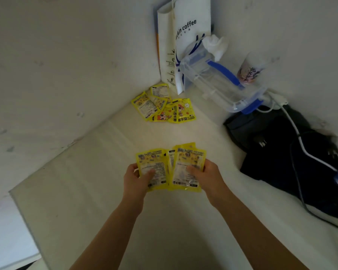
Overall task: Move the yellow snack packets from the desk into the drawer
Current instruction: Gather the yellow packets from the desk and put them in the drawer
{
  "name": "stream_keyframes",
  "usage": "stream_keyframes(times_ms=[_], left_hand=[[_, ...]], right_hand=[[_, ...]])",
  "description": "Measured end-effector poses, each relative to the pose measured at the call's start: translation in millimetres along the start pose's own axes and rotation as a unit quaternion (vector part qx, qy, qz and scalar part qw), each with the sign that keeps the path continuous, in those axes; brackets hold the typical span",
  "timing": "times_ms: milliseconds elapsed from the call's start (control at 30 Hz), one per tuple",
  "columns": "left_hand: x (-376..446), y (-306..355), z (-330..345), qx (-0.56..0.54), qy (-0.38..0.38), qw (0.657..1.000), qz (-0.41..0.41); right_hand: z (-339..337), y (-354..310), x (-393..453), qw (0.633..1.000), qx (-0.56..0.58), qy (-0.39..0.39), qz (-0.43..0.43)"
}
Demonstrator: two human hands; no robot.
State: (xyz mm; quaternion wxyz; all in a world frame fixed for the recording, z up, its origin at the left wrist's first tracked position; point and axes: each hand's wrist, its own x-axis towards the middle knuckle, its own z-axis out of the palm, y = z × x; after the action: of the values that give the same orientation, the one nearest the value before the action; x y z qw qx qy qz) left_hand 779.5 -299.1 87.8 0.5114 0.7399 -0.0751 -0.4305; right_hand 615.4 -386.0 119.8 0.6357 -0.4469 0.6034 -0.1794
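Both hands are hovering over the pale surface [109,211] right now, each one gripping yellow snack packets. The left hand [136,178] is pinching a packet [151,164] with its thumb lying across the printed back and the other fingers curled underneath, so those aren't really showing. The right hand [205,173] is doing the same with a small fanned stack of packets [187,162], thumb pressing on the front, fingers wrapping round behind; I can't tell exactly how many are in that stack, looks like two or three overlapping. The two handfuls are sitting side by side, edges just touching or nearly so in the middle. Further back, in the corner where the walls are meeting, a loose pile of yellow packets [163,106] is lying flat on the surface, some face up showing a cartoon character, some showing the label side. Just behind that pile a white coffee paper bag [185,36] is standing upright against the wall. Beside it a clear plastic container with blue clips [217,78] is leaning tilted, with a printed cup [250,71] near it. Off to the right a dark bag [281,151] is lying with a white cable [300,141] trailing over it.
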Motion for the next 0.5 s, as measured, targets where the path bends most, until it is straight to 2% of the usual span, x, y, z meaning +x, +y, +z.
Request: stream_keyframes(times_ms=[167, 500], left_hand=[[-40, -25, -29, 0.012, -0.047, 0.999, 0.003], [-99, -67, -85, 0.105, -0.163, 0.980, 0.052]], right_hand=[[4, 41, -57, 1.000, 0.008, 0.028, -0.005], [34, 123, -174, 0.985, 0.059, 0.162, 0.012]])
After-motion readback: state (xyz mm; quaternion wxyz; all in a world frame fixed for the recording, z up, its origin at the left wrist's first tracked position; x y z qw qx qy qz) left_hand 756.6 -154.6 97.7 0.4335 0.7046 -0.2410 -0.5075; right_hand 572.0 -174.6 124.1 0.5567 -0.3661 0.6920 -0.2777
